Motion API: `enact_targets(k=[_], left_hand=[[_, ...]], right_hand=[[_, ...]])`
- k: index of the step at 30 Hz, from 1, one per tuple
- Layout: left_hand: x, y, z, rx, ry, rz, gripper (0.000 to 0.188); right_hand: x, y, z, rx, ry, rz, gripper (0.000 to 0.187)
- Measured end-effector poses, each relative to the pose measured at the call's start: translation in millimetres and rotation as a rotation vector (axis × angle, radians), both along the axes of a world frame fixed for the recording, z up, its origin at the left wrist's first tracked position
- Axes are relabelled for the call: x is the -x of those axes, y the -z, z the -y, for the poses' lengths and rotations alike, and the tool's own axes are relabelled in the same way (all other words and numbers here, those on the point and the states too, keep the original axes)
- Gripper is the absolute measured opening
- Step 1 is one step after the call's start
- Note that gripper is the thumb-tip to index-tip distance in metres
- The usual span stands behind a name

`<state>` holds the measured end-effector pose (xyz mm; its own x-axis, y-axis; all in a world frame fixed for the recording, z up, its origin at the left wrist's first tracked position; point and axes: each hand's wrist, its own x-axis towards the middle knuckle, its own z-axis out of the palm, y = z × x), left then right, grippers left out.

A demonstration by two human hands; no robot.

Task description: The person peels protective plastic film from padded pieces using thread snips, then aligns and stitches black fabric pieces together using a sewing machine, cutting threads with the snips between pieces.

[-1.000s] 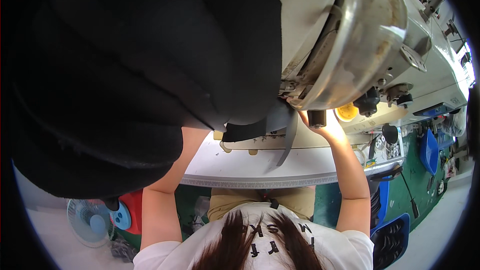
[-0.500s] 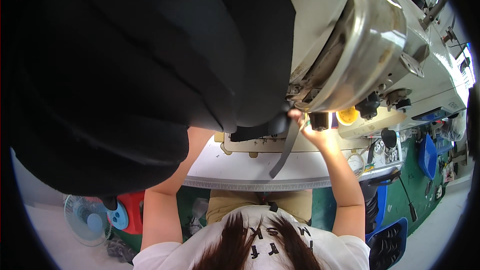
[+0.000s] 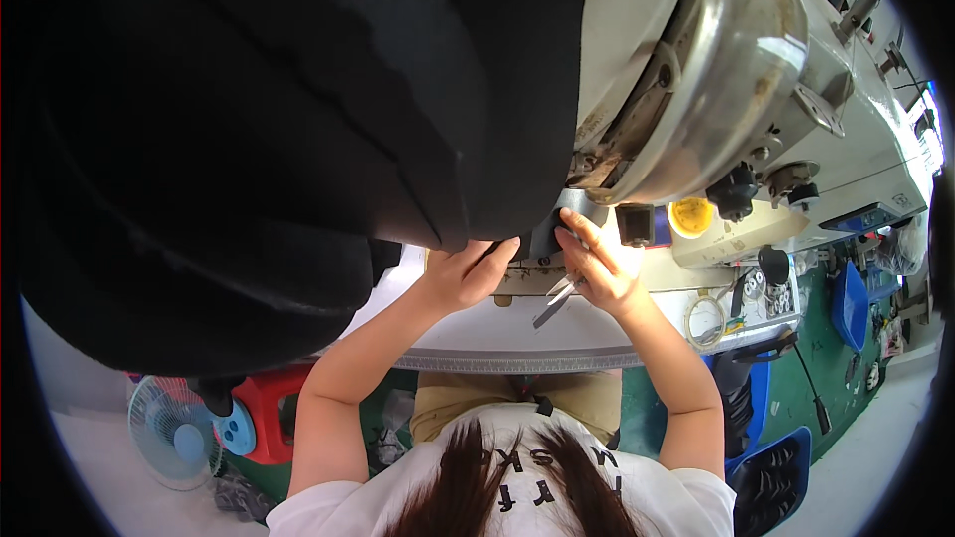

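Observation:
A large mass of black fabric (image 3: 298, 119) hangs over the left of the sewing machine (image 3: 627, 10) and hides part of the bed. At its lower edge my left hand (image 3: 466, 274) is closed, thumb and fingers pinching the black cloth. My right hand (image 3: 605, 264) is just below the machine head, its fingertips closed on the fabric's end. Small metal snips (image 3: 563, 290) poke out of that palm, their blades toward the front. A loose dark grey strip (image 3: 550, 311) dangles beside the blades. The needle area is partly hidden.
The white table (image 3: 517, 323) ends in a curved edge with a ruler strip (image 3: 527, 362). Right of my hand are a yellow round container (image 3: 690, 217), a tape roll (image 3: 705, 321) and a tray of bobbins (image 3: 766, 288). Blue bins (image 3: 786, 482), a red stool (image 3: 269, 413) and a fan (image 3: 184, 438) stand lower.
My left hand has come out from behind the fabric to its lower edge. My right hand has turned and shifted slightly left, with snips now showing. The grey strip hangs shorter in view.

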<state>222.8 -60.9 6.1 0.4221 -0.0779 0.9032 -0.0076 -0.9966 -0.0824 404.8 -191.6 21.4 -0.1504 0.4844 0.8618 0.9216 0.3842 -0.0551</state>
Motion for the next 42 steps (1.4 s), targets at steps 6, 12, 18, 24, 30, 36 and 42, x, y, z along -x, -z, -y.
enact_targets(k=[6,12,18,24,30,36,42], left_hand=[[6.9,-16.5,10.3,-0.092,-0.033,-0.006,0.016],[8.5,-22.2,11.9,-0.085,-0.037,-0.047,0.014],[9.7,-21.9,11.3,-0.084,-0.029,-0.055,0.014],[1.2,-22.6,6.8,-0.044,-0.035,-0.013,0.016],[-7.7,-27.2,-4.4,0.057,-0.031,-0.029,0.017],[-12.9,-23.9,-12.0,0.305,-0.042,-0.108,0.018],[-10.1,-15.8,-14.9,0.15,-0.092,-0.091,0.027]], right_hand=[[4.1,-10.4,9.7,0.029,0.018,0.129,0.033],[4.3,-11.5,10.4,0.034,0.026,0.156,0.033],[3.4,-12.4,12.9,0.059,0.04,0.173,0.034],[-0.1,-18.5,6.2,0.063,0.079,0.155,0.038],[-7.5,-28.8,-4.0,0.295,0.128,-0.005,0.038],[-15.5,-25.5,-10.3,0.648,0.312,-0.136,0.035],[-9.7,-30.0,6.5,0.366,0.141,-0.144,0.05]])
